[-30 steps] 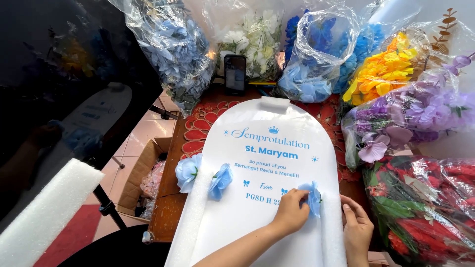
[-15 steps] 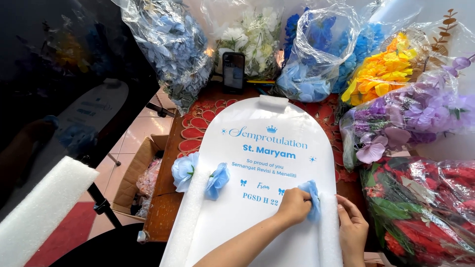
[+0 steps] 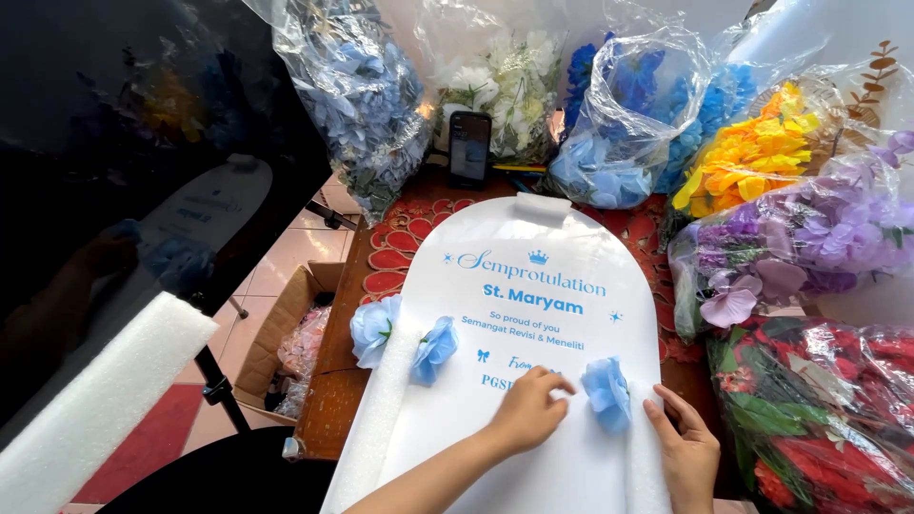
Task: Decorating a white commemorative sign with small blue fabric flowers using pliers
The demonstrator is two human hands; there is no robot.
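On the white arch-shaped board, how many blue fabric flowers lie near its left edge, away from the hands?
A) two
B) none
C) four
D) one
A: two blue fabric flowers lie by the left edge of the white arch-shaped board, a pale one and a deeper blue one, while a third blue flower sits between the left hand and the right hand.

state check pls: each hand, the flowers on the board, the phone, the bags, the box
left hand: flat on white board, beside blue flower
right hand: on board's right edge, empty
two blue flowers: loose at board's left edge
phone: propped upright, screen dark
flower bags: open, full
cardboard box: open, on floor
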